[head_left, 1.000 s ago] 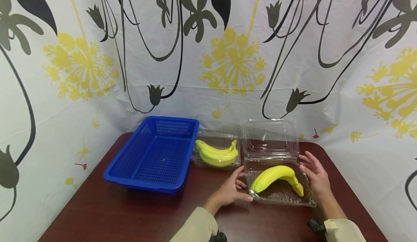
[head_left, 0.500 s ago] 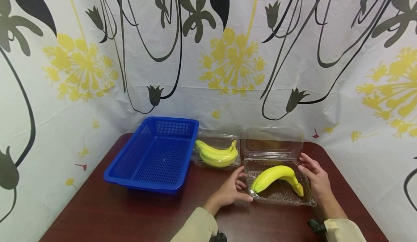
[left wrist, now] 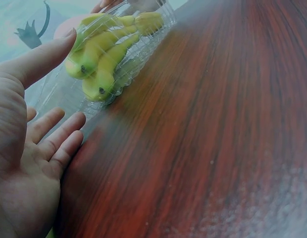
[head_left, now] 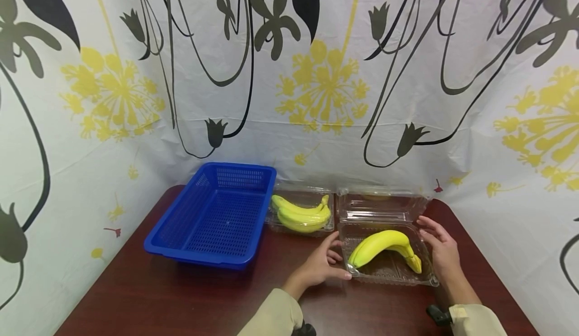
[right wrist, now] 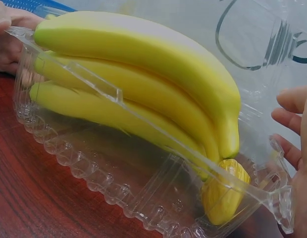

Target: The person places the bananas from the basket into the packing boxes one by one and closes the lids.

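Observation:
A clear plastic clamshell box (head_left: 384,278) lies on the table with its lid (head_left: 379,207) leaning back behind it. Inside the base is a bunch of yellow bananas (head_left: 382,245), whose several fruits show in the right wrist view (right wrist: 138,49). At the box's left side is my left hand (head_left: 318,261), thumb extended by the front corner and fingers along the side. My right hand (head_left: 444,253) stands at the right side, fingers relaxed and thumb near the rim. Neither hand grips the box or the bananas.
Behind and left of the box sits a second clear clamshell (head_left: 332,214) with bananas (head_left: 302,215) in it. Further left is a blue perforated plastic basket (head_left: 226,256). A patterned cloth (head_left: 289,145) hangs behind the dark red table (head_left: 190,301).
The clamshell's lid has tipped further back, from nearly upright to leaning low behind the base. Both hands stay beside the box, the right one barely shifting.

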A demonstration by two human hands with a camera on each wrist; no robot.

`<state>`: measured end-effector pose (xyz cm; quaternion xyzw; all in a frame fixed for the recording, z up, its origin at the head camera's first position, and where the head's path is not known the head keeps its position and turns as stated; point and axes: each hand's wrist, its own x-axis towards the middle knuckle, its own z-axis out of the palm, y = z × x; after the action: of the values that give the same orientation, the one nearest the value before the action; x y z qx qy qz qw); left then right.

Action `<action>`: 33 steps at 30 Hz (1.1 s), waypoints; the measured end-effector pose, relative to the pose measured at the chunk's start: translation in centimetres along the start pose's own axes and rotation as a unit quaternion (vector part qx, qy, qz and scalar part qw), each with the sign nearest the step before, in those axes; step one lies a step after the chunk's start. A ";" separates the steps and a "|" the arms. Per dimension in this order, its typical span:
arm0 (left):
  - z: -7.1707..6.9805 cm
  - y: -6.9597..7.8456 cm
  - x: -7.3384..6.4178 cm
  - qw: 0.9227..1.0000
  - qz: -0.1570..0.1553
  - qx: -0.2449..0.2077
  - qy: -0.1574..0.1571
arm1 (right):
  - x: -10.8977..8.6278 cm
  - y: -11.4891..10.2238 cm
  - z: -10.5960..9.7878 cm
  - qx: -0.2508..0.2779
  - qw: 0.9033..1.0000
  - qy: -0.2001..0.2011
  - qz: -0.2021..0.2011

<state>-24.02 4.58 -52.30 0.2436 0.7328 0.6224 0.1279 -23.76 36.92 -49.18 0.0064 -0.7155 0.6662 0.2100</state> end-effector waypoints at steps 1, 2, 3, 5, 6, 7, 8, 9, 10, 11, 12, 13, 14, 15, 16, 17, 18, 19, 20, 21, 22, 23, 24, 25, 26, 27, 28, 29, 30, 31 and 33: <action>0.0 0.0 0.0 1.000 -0.001 0.000 0.000 | 0.0 0.0 0.0 0.009 1.000 0.000 0.000; 0.0 0.0 0.0 1.000 -0.001 -0.001 0.000 | 0.0 0.1 -0.1 0.018 1.000 0.002 -0.001; 0.0 0.0 0.0 1.000 0.000 -0.001 -0.001 | 0.0 0.1 -0.1 0.030 1.000 0.001 -0.004; 0.0 0.0 0.0 1.000 -0.001 -0.003 0.000 | 0.0 0.1 -0.1 0.054 0.999 -0.003 -0.009; -0.1 0.1 0.0 1.000 -0.001 -0.004 0.001 | 0.0 0.2 -0.1 0.063 0.998 -0.003 -0.011; -0.1 0.1 -0.1 1.000 -0.001 -0.005 0.001 | 0.0 0.2 -0.1 0.074 0.997 -0.002 -0.012; -0.1 0.1 -0.1 1.000 -0.001 -0.006 0.002 | 0.0 0.2 0.0 0.081 0.997 -0.001 -0.013; -0.1 0.1 -0.1 1.000 0.000 -0.006 0.004 | 0.0 0.2 0.0 0.085 0.996 -0.001 -0.014; -0.1 0.1 -0.1 1.000 0.000 -0.007 0.005 | -0.1 0.1 0.0 0.084 0.996 0.000 -0.013; -0.1 0.1 -0.1 1.000 0.001 -0.008 0.005 | -0.1 0.1 0.0 0.082 0.997 0.001 -0.011; -0.1 0.1 -0.2 1.000 0.001 -0.009 0.006 | -0.1 0.1 0.1 0.076 0.997 0.002 -0.009; -0.1 0.1 -0.2 1.000 0.003 -0.010 0.007 | -0.1 0.1 0.1 0.070 0.998 0.003 -0.006; -0.1 0.1 -0.2 1.000 0.004 -0.012 0.007 | -0.1 0.1 0.1 0.063 0.998 0.005 -0.004; -0.1 0.1 -0.2 1.000 0.005 -0.015 0.008 | -0.1 0.0 0.1 0.059 0.998 0.008 0.001; -0.2 0.0 -0.1 1.000 0.007 -0.018 0.008 | -0.2 -0.1 0.2 0.059 0.998 0.011 0.007; -0.2 0.0 -0.1 1.000 0.008 -0.022 0.009 | -0.2 -0.1 0.2 0.065 0.998 0.017 0.017; -0.2 0.0 -0.1 1.000 0.009 -0.026 0.009 | -0.3 -0.2 0.2 0.075 0.997 0.023 0.027; -0.2 -0.1 -0.1 0.999 0.010 -0.030 0.009 | -0.3 -0.3 0.2 0.084 0.995 0.029 0.037; -0.2 -0.1 -0.1 0.999 0.010 -0.032 0.010 | -0.3 -0.4 0.3 0.095 0.994 0.035 0.045; -0.2 -0.1 -0.1 0.999 0.008 -0.035 0.010 | -0.3 -0.5 0.3 0.103 0.992 0.040 0.053; -0.2 -0.1 -0.1 0.999 0.006 -0.037 0.012 | -0.3 -0.5 0.3 0.111 0.991 0.043 0.060; -0.2 0.0 -0.1 0.999 0.003 -0.038 0.013 | -0.3 -0.6 0.3 0.119 0.990 0.047 0.063; -0.2 0.1 -0.1 0.999 0.001 -0.037 0.014 | -0.3 -0.6 0.3 0.120 0.990 0.048 0.062; -0.2 0.1 -0.1 0.999 -0.001 -0.037 0.015 | -0.2 -0.6 0.3 0.122 0.989 0.050 0.060; -0.2 0.2 -0.2 0.999 -0.003 -0.038 0.017 | -0.2 -0.6 0.3 0.126 0.989 0.050 0.059; -0.2 0.3 -0.2 0.999 -0.003 -0.038 0.017 | -0.2 -0.6 0.3 0.130 0.989 0.049 0.057; -0.2 0.3 -0.2 0.999 -0.003 -0.037 0.018 | -0.2 -0.6 0.3 0.136 0.988 0.048 0.054; -0.2 0.4 -0.2 0.999 -0.003 -0.037 0.019 | -0.2 -0.6 0.3 0.145 0.987 0.049 0.052; -0.2 0.4 -0.2 0.999 -0.002 -0.037 0.019 | -0.2 -0.5 0.4 0.153 0.986 0.049 0.051; -0.2 0.4 -0.2 0.999 -0.001 -0.038 0.020 | -0.1 -0.5 0.3 0.165 0.984 0.048 0.050; -0.2 0.3 -0.2 0.999 -0.001 -0.040 0.022 | -0.1 -0.5 0.4 0.188 0.980 0.044 0.054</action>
<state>-23.90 4.37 -51.96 0.2234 0.7104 0.6562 0.1217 -23.61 36.48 -48.71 -0.0224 -0.5668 0.7989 0.2000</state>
